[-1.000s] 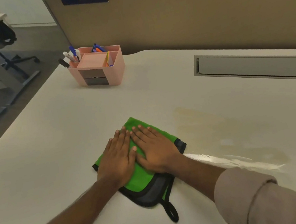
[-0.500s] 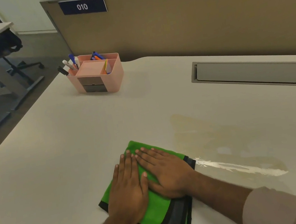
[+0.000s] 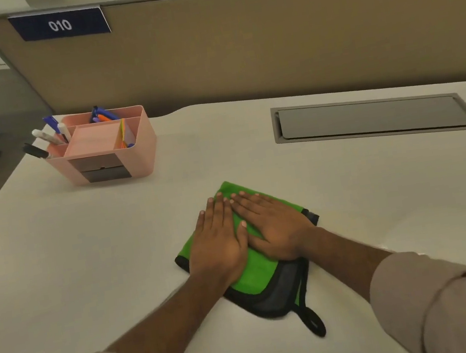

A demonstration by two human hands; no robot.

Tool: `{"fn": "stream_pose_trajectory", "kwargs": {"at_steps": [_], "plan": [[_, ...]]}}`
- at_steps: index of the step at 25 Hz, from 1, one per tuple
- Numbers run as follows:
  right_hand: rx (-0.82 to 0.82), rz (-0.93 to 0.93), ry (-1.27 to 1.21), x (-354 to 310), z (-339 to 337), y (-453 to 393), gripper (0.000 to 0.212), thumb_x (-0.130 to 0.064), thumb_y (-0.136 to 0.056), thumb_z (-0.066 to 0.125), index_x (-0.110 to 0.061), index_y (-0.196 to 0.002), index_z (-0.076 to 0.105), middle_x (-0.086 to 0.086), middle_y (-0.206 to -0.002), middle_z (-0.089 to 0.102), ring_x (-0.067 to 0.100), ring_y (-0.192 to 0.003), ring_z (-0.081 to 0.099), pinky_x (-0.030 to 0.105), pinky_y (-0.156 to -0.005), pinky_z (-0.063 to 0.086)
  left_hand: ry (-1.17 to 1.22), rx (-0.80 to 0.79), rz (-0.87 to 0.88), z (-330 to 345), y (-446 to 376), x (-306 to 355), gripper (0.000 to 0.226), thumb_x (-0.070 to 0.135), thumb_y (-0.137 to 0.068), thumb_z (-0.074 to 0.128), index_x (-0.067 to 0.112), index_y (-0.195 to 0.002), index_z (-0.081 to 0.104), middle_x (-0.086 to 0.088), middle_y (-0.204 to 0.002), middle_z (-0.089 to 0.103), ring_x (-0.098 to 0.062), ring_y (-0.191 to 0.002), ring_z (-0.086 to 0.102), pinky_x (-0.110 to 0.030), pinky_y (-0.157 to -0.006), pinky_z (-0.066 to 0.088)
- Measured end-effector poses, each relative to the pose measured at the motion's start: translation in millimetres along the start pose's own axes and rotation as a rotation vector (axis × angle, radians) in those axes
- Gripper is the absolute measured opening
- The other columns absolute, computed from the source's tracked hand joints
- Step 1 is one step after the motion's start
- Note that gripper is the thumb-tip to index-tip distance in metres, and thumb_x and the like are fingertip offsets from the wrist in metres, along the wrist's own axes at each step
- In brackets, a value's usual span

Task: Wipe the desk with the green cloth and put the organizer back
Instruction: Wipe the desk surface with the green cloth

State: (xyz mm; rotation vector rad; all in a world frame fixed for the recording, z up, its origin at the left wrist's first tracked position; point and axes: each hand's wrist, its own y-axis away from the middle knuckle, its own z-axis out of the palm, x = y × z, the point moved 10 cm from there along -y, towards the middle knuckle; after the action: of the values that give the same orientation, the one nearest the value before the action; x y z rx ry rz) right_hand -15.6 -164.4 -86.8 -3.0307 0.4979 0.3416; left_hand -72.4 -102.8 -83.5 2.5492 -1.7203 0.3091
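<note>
Head view is showing the left hand (image 3: 219,245) lying flat, palm down, fingers straight and pressed together, resting on the left half of a folded green microfibre cloth with a black border (image 3: 257,266). Just beside it, the right hand (image 3: 276,230) is lying equally flat with fingers close together on the cloth's right half, and the fingertips of the two hands are meeting near the cloth's far corner. Neither hand is pinching or curling around the fabric; both are spread out on top of it. The cloth is lying on the pale, smooth desk top (image 3: 89,273), with its black hanging loop (image 3: 315,322) trailing toward the person, below the right wrist. Much of the cloth's middle is being covered by the hands, so its folds are hard to make out. Rolled-up beige sleeves (image 3: 443,296) are running out of the bottom edge. Well away from the left hand, up and to the left, a pink plastic desk organizer with small grey drawers (image 3: 107,152) is standing upright, holding pens and markers (image 3: 53,133). Beyond the right hand, a grey rectangular cable hatch (image 3: 374,119) is sitting flush in the desk, before a tan partition (image 3: 237,48) bearing a blue "010" plate (image 3: 60,25).
</note>
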Motion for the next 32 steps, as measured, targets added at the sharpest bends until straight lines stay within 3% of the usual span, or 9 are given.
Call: {"fn": "stream_pose_trajectory", "kwargs": {"at_steps": [4, 10, 15, 20, 26, 28, 30, 32], "plan": [[-0.008, 0.010, 0.045, 34.4, -4.9, -5.0, 0.066, -0.046, -0.096, 0.026, -0.016, -0.153, 0.013, 0.003, -0.161, 0.012, 0.013, -0.148, 0.006, 0.035, -0.121, 0.005, 0.013, -0.031, 0.004, 9.9, -28.9, 15.5, 0.076, 0.055, -0.094, 0.008, 0.005, -0.151, 0.015, -0.012, -0.161, 0.013, -0.023, -0.148, 0.008, -0.040, -0.120, 0.006], [0.000, 0.072, 0.059, 37.8, -2.1, 14.3, 0.066, -0.048, -0.095, 0.023, -0.022, -0.153, 0.008, 0.002, -0.162, 0.007, 0.013, -0.148, 0.001, 0.034, -0.120, -0.001, 0.016, -0.055, -0.013, 10.3, -15.7, 25.8, 0.079, 0.059, -0.092, 0.008, 0.007, -0.151, 0.014, -0.010, -0.161, 0.010, -0.022, -0.148, 0.005, -0.038, -0.120, 0.003], [-0.002, 0.081, 0.019, 19.7, -4.5, 72.7, 0.062, -0.042, -0.097, 0.021, -0.020, -0.153, 0.007, 0.001, -0.162, 0.006, 0.014, -0.148, -0.001, 0.035, -0.120, -0.002, 0.008, -0.031, -0.004, 10.8, 32.9, 60.4, 0.079, 0.059, -0.093, 0.007, 0.007, -0.152, 0.014, -0.010, -0.161, 0.010, -0.022, -0.148, 0.005, -0.039, -0.120, 0.005], [-0.039, 0.150, -0.143, -17.0, 4.9, 130.4, 0.063, -0.028, -0.091, 0.025, -0.020, -0.153, 0.016, -0.002, -0.162, 0.011, 0.016, -0.148, -0.002, 0.036, -0.119, -0.007, 0.050, -0.025, 0.018, 13.1, 108.0, 98.4, 0.070, 0.046, -0.094, 0.002, 0.006, -0.151, 0.008, -0.012, -0.161, 0.006, -0.022, -0.148, -0.002, -0.035, -0.120, -0.003], [0.028, 0.103, -0.186, -48.0, 4.3, 189.5, 0.059, -0.026, -0.092, 0.029, -0.022, -0.151, 0.023, -0.004, -0.160, 0.019, 0.012, -0.148, 0.003, 0.036, -0.120, -0.004, 0.104, 0.043, -0.103, 12.9, 177.8, 127.7, 0.062, 0.040, -0.098, 0.012, 0.004, -0.148, 0.019, -0.014, -0.157, 0.021, -0.026, -0.146, 0.013, -0.036, -0.115, 0.004], [0.036, 0.060, -0.136, -54.6, 6.7, 208.0, 0.056, -0.031, -0.097, 0.026, -0.023, -0.152, 0.020, -0.005, -0.160, 0.016, 0.010, -0.148, 0.001, 0.033, -0.119, -0.005, 0.147, 0.067, -0.132, 9.2, 198.1, 138.2, 0.067, 0.047, -0.096, 0.002, 0.007, -0.149, 0.013, -0.010, -0.159, 0.013, -0.023, -0.147, 0.006, -0.034, -0.116, 0.000], [0.046, 0.076, -0.094, -55.9, 8.5, 220.2, 0.057, -0.039, -0.099, 0.022, -0.021, -0.153, 0.014, -0.004, -0.161, 0.010, 0.008, -0.147, -0.003, 0.036, -0.121, -0.002, 0.204, 0.016, -0.164, 13.0, 212.8, 144.6, 0.076, 0.055, -0.086, -0.017, 0.014, -0.150, -0.004, -0.001, -0.160, -0.006, -0.014, -0.146, -0.012, -0.028, -0.117, -0.010], [0.077, 0.163, -0.078, -49.8, 6.8, 229.2, 0.064, -0.048, -0.098, 0.019, -0.018, -0.153, 0.010, -0.001, -0.162, 0.005, 0.009, -0.147, -0.005, 0.039, -0.120, 0.004, 0.229, 0.002, -0.172, 8.3, 214.8, 144.0, 0.082, 0.059, -0.082, -0.018, 0.017, -0.151, -0.005, 0.004, -0.160, -0.009, -0.009, -0.146, -0.014, -0.026, -0.117, -0.010]]}}
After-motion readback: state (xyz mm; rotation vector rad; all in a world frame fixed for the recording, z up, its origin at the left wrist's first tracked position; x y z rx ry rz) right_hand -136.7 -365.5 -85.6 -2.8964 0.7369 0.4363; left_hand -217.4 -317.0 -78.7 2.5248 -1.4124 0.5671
